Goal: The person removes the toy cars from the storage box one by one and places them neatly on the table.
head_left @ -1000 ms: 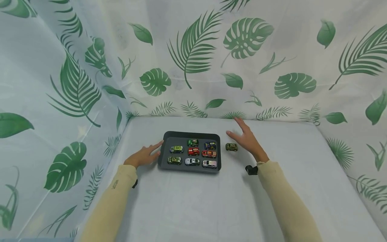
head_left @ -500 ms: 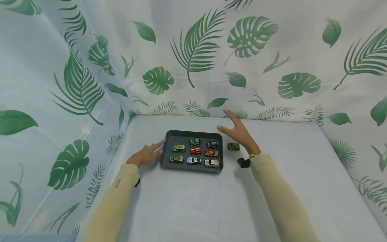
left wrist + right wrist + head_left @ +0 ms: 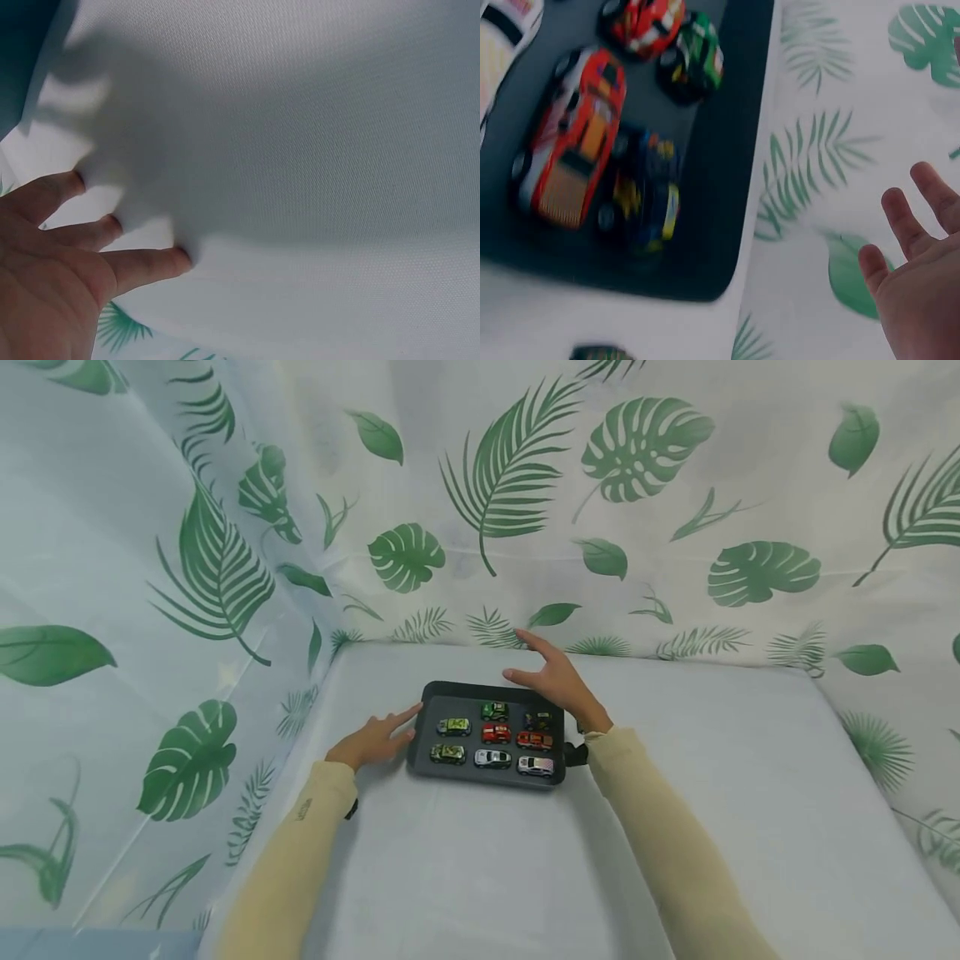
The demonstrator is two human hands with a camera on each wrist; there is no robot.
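Note:
A dark grey tray (image 3: 480, 778) lies on the white table, bearing several toy cars. Among them are a green car (image 3: 495, 711), a red car (image 3: 496, 733), a silver car (image 3: 492, 758) and an orange-red car (image 3: 576, 142). A dark blue car (image 3: 646, 191) sits in the right back corner. My left hand (image 3: 372, 741) rests by the tray's left rim, fingers extended; in the left wrist view its fingertips meet the white cloth. Fingers spread and holding nothing, my right hand (image 3: 561, 683) hovers over the tray's right back corner.
Just outside the tray, a green toy car (image 3: 602, 353) peeks in at the bottom of the right wrist view; my right arm hides it in the head view. A leaf-printed curtain (image 3: 645, 510) hangs behind and on both sides of the table (image 3: 480, 877).
My right hand has moved left, from beyond the loose green car to over the tray's corner. The left hand stays at the tray's left rim. The head view has shifted slightly.

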